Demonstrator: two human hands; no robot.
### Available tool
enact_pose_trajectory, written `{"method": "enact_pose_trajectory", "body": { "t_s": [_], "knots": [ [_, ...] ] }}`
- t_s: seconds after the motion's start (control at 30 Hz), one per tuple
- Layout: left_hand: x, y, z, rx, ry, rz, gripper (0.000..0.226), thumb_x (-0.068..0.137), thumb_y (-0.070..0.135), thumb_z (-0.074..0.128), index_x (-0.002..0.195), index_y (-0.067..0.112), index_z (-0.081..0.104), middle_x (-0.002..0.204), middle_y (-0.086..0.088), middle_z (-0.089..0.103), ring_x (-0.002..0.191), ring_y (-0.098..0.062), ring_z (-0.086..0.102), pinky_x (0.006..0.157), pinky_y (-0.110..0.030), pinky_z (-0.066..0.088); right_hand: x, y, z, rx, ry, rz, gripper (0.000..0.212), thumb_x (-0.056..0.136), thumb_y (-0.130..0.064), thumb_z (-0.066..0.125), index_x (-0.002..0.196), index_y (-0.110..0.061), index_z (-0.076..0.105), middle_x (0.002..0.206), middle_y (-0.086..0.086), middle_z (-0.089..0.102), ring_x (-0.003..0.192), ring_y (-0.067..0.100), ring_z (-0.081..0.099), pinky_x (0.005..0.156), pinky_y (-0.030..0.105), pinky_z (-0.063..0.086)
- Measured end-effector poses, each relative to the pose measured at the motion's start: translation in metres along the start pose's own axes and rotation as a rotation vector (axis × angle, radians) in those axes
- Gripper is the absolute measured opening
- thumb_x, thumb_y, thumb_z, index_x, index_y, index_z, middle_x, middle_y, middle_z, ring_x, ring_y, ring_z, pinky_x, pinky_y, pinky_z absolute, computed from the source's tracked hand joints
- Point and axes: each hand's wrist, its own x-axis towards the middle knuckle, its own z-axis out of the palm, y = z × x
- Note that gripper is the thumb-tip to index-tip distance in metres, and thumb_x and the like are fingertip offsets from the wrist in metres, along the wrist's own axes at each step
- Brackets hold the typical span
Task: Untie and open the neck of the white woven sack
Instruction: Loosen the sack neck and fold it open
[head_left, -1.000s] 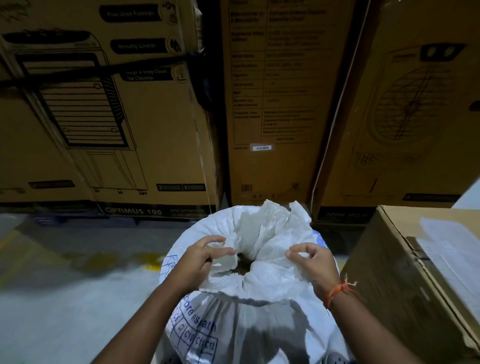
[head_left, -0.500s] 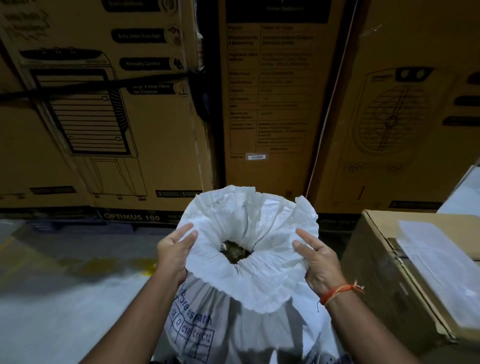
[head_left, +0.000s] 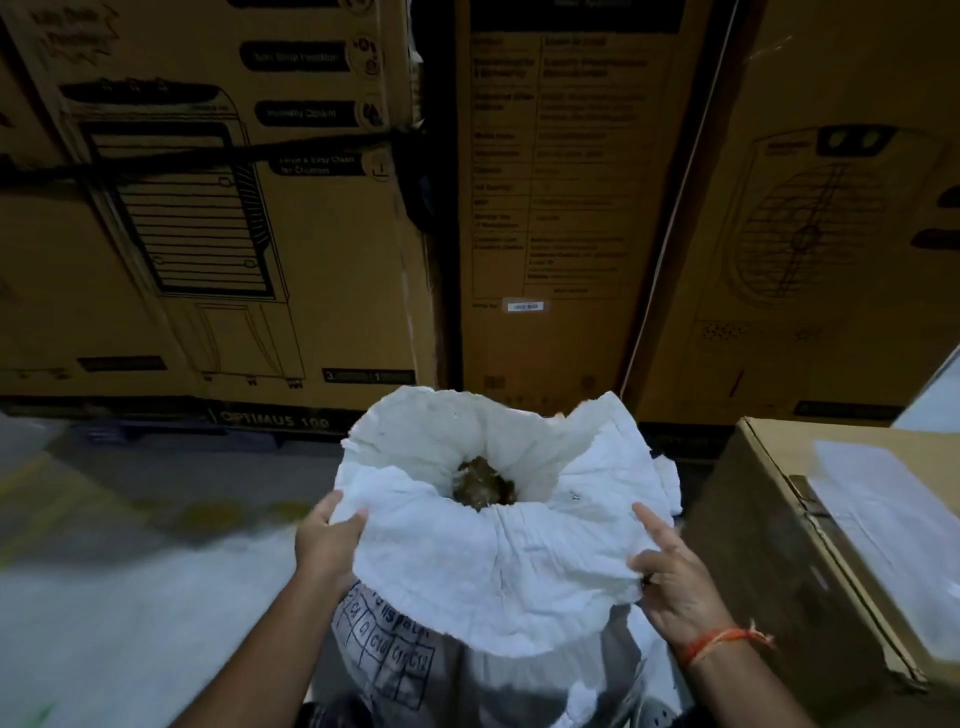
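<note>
left hand (head_left: 326, 545) grips sack (head_left: 493, 577) rim, right hand (head_left: 678, 584) presses it, box (head_left: 779, 561) just beside.

Crinkled matt white woven sack (head_left: 498, 561); dull brown cardboard cartons (head_left: 218, 218); pale paper label (head_left: 893, 519)
</note>
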Motion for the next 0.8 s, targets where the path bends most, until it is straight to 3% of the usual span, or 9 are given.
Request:
{"method": "enact_pose_trajectory", "body": {
  "t_s": [0.07, 0.17, 0.27, 0.37, 0.43, 0.5, 0.6, 0.7, 0.8],
  "knots": [
    [0.002, -0.009, -0.001, 0.538, 0.002, 0.063, 0.062, 0.091, 0.01, 0.075, 0.149, 0.017, 0.055, 0.151, -0.015, 0.056, 0.126, -0.038, 0.062, 0.103, -0.046, 0.055, -0.004, 0.005, 0.004, -0.119, -0.007, 0.028, 0.074, 0.084, 0.03, 0.032, 0.144, -0.008, 0.053, 0.112, 0.003, 0.06, 0.119, 0.046, 0.056, 0.104, 0.053, 0.046],
    [-0.018, -0.004, 0.012, 1.205, 0.162, 0.372, 0.056, 0.082, 0.011, 0.07, 0.136, 0.025, 0.065, 0.154, -0.014, 0.042, 0.135, -0.039, 0.047, 0.104, -0.047, 0.048, 0.005, 0.014, 0.004, -0.384, 0.006, 0.055, 0.075, 0.081, 0.021, 0.041, 0.142, -0.018, 0.057, 0.13, 0.006, 0.056, 0.107, 0.043, 0.057, 0.063, 0.039, 0.046],
    [-0.036, 0.005, 0.038, 1.214, 0.07, 1.045, 0.051, 0.065, -0.002, 0.076, 0.109, 0.025, 0.076, 0.146, -0.013, 0.049, 0.131, -0.037, 0.048, 0.097, -0.055, 0.048, 0.018, 0.022, 0.001, -0.58, -0.011, -0.003, 0.064, 0.083, 0.009, 0.053, 0.138, -0.023, 0.061, 0.139, 0.008, 0.055, 0.088, 0.03, 0.057, 0.051, 0.03, 0.041],
    [-0.037, 0.02, 0.067, 1.215, -0.27, 1.378, 0.042, 0.064, 0.014, 0.082, 0.102, 0.032, 0.078, 0.154, -0.012, 0.046, 0.142, -0.035, 0.044, 0.104, -0.054, 0.043, 0.03, 0.026, -0.001, -0.765, 0.004, -0.128, 0.039, 0.089, -0.009, 0.066, 0.126, -0.022, 0.071, 0.133, 0.006, 0.064, 0.114, 0.026, 0.063, 0.08, 0.036, 0.053],
    [-0.028, 0.03, 0.087, 1.351, -0.418, 1.406, 0.043, 0.066, 0.03, 0.083, 0.107, 0.042, 0.077, 0.168, -0.01, 0.031, 0.153, -0.035, 0.031, 0.112, -0.055, 0.035, 0.037, 0.025, -0.003, -1.124, 0.086, -0.285, 0.035, 0.081, -0.041, 0.073, 0.114, -0.031, 0.076, 0.126, 0.008, 0.066, 0.129, 0.029, 0.056, 0.102, 0.039, 0.049],
    [-0.009, 0.034, 0.106, 1.505, -0.5, 1.315, 0.04, 0.071, 0.035, 0.083, 0.11, 0.045, 0.077, 0.172, -0.005, 0.023, 0.154, -0.033, 0.031, 0.113, -0.054, 0.031, 0.046, 0.02, -0.001, -1.461, 0.189, -0.36, 0.033, 0.073, -0.059, 0.069, 0.101, -0.043, 0.076, 0.148, 0.016, 0.049, 0.144, 0.032, 0.036, 0.113, 0.044, 0.038],
    [0.025, 0.049, 0.126, 1.497, -0.633, 0.963, 0.042, 0.087, 0.026, 0.071, 0.129, 0.034, 0.07, 0.161, 0.003, 0.041, 0.138, -0.027, 0.051, 0.111, -0.044, 0.04, 0.063, 0.008, 0.009, -1.606, 0.173, -0.521, 0.018, 0.077, -0.044, 0.081, 0.094, -0.047, 0.077, 0.17, 0.005, 0.015, 0.153, 0.032, 0.011, 0.12, 0.057, 0.024],
    [0.058, 0.059, 0.139, 1.359, -0.672, 0.738, 0.059, 0.09, 0.016, 0.069, 0.147, 0.022, 0.058, 0.143, -0.006, 0.063, 0.129, -0.028, 0.062, 0.104, -0.04, 0.051, 0.097, -0.004, 0.016, -1.627, 0.057, -0.628, 0.022, 0.078, -0.033, 0.081, 0.093, -0.048, 0.077, 0.17, 0.002, 0.019, 0.154, 0.031, 0.01, 0.117, 0.057, 0.022],
    [0.08, 0.071, 0.143, 1.102, -0.724, 0.529, 0.07, 0.093, -0.004, 0.063, 0.158, 0.012, 0.043, 0.158, -0.002, 0.05, 0.147, -0.016, 0.045, 0.115, -0.027, 0.039, 0.135, -0.017, 0.029, -1.679, -0.13, -0.655, 0.038, 0.082, -0.035, 0.076, 0.113, -0.057, 0.07, 0.17, -0.004, 0.019, 0.156, 0.029, 0.007, 0.119, 0.056, 0.019]
  ]
}}
